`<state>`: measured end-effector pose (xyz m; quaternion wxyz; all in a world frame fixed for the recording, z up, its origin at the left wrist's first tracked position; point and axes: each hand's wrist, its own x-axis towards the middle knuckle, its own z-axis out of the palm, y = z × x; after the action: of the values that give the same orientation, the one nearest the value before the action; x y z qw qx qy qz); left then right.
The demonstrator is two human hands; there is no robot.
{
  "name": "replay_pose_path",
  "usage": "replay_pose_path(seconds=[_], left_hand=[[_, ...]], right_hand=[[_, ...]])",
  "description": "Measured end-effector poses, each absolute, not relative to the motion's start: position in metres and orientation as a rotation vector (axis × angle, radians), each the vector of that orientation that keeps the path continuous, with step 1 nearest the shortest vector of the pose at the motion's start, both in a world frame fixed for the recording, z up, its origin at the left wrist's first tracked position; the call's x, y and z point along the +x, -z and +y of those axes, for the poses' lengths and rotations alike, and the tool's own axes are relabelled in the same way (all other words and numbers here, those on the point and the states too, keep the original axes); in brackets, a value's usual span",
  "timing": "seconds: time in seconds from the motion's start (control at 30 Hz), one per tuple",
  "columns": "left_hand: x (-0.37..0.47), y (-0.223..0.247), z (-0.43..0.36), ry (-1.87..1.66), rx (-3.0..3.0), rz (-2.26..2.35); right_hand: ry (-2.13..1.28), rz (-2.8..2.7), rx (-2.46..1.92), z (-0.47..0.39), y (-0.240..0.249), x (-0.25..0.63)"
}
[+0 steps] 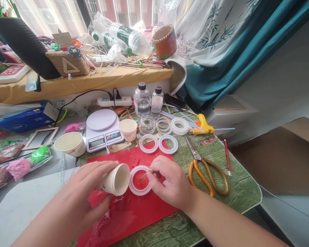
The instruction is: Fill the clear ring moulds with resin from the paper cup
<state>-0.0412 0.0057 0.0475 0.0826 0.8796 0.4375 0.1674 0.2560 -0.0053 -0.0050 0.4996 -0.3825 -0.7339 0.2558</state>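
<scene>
My left hand (92,188) is wrapped round a paper cup (106,183), which tilts with its mouth toward the right. Just beside the cup's rim lies a white ring-shaped mold (133,189) on a red sheet (128,216). Between thumb and fingers, my right hand (168,180) pinches a small wooden stick (144,176), its tip over the middle of the mold. Two more ring molds (148,150) (168,151) rest at the sheet's far edge. Whether anything flows from the cup I cannot tell.
Scissors (201,163) with orange handles, a pencil (227,157) and a yellow glue gun (203,125) lie to the right. Behind stand a kitchen scale (103,128), a small paper cup (128,130), two bottles (143,103) (157,103) and a power strip (123,101). A wide paper bowl (70,145) stands left.
</scene>
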Motion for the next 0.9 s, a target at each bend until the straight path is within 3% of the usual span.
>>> replay_pose_path(seconds=[0.37, 0.9], left_hand=[[-0.053, -0.042, 0.009, -0.371, 2.626, 1.289], [-0.042, -0.048, 0.006, -0.472, 2.706, 1.280]], right_hand=[[-0.611, -1.762, -0.931, -0.005, 0.008, 0.255], [-0.627, -1.764, -0.938, -0.005, 0.007, 0.256]])
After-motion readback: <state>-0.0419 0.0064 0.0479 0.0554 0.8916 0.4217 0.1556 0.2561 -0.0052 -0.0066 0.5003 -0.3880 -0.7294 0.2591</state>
